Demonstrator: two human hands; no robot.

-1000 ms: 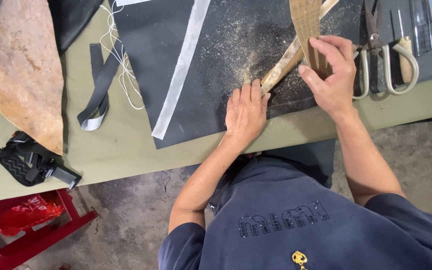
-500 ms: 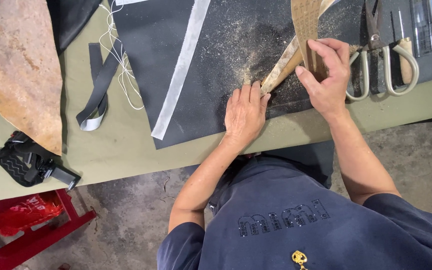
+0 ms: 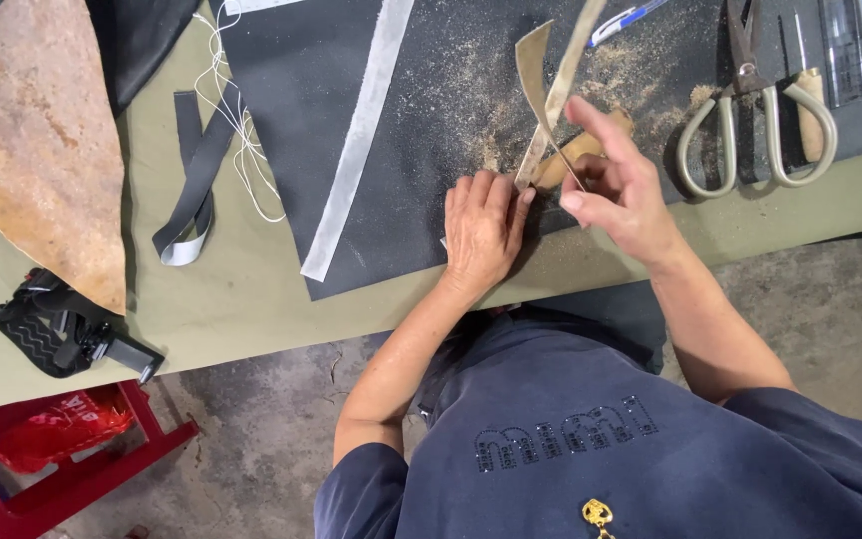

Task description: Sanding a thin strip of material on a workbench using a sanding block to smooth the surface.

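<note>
My left hand (image 3: 484, 228) lies flat on the black mat (image 3: 291, 90), its fingertips pinning the lower end of a tan leather strip (image 3: 543, 85). The strip rises from under those fingers and curls up and back over the mat. My right hand (image 3: 619, 188) is just right of it, closed around a wooden-handled knife (image 3: 579, 150). Its thin blade meets the strip near my left fingertips. Tan shavings are scattered over the mat around the strip.
Large scissors (image 3: 755, 135), a wooden-handled awl (image 3: 808, 95), a clear ruler (image 3: 840, 50) and a pen (image 3: 626, 20) lie to the right. A white strip (image 3: 361, 140), grey strap (image 3: 197, 190), white cord (image 3: 241, 130) and brown hide (image 3: 47, 140) lie left. A red stool (image 3: 62, 454) stands below the table edge.
My right hand has let go of the strip's upper part and come down toward my left hand with the knife. The strip has curled up. My left hand stays put.
</note>
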